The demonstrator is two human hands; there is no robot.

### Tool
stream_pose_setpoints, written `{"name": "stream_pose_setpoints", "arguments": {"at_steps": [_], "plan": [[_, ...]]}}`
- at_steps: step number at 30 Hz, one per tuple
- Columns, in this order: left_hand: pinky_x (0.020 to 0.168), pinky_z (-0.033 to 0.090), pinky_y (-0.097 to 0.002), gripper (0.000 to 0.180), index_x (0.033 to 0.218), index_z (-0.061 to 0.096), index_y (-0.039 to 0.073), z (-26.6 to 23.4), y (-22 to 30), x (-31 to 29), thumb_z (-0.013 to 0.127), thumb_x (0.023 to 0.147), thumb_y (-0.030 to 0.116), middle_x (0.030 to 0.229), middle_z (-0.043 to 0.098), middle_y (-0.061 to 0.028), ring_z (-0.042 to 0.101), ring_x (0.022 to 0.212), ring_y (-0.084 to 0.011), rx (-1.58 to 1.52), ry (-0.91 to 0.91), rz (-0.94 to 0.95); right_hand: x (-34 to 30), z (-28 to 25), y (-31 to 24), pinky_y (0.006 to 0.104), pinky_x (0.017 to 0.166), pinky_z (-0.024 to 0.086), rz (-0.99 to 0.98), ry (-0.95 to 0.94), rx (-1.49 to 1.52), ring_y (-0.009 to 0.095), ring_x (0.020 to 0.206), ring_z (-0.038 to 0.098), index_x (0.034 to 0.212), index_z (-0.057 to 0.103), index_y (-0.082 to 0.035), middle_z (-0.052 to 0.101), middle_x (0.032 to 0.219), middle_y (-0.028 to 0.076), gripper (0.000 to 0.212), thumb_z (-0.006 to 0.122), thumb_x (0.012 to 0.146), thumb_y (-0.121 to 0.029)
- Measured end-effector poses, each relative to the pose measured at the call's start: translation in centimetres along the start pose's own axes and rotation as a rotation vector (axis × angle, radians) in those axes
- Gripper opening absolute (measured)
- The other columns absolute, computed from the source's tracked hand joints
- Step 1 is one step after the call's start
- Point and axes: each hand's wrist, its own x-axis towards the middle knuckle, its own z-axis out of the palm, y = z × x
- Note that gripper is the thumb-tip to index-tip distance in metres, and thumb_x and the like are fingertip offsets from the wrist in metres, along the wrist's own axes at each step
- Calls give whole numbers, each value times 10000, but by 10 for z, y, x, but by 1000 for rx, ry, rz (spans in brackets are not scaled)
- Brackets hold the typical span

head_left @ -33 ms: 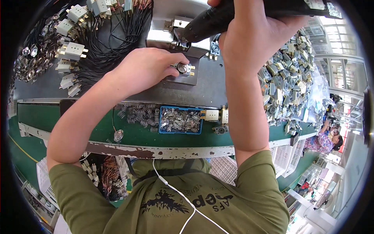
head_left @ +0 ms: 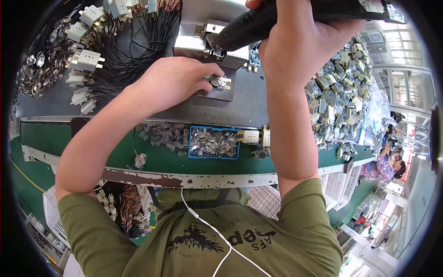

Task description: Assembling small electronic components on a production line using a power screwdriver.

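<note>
My left hand (head_left: 173, 81) is closed in a pinch, thumb and fingers around a small component (head_left: 216, 81) with a round metal top and brass terminals. The component rests on a flat metal block (head_left: 220, 96) on the dark work plate. My right hand (head_left: 290, 53) grips a thick black tapered tool (head_left: 247, 31) from above; some of its fingers are cut off by the top edge. The tool's narrow end points down left at a metal fixture (head_left: 189, 42), just beyond the left hand. Whether the tip touches anything is hard to make out.
A blue tray (head_left: 188, 143) of small metal clips sits near the front edge, beside loose springs (head_left: 166, 135). White connector blocks (head_left: 87, 60) with black wires lie left. Many grey components (head_left: 339, 83) are heaped right. A person (head_left: 385, 166) works at the far right.
</note>
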Motion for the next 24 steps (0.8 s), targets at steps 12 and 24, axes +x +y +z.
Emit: {"name": "stream_pose_setpoints", "arguments": {"at_steps": [12,24], "plan": [[808,564,-454,333,1264,661,178,1,-1,1,680,953,294,967,744,-109,707,963,-330,-18,-12,4,-9,14,7,242,554,532,-32,42,135,120,663,643,1317,353,-14,676,939,101,560,748,923,35],[842,567,-455,324,1256,679,181,1,-1,0,679,954,297,1002,751,-90,707,992,-312,48,-4,2,-29,27,2,232,772,540,-163,90,-509,125,908,649,1558,134,-30,664,1052,105,887,750,924,46]]}}
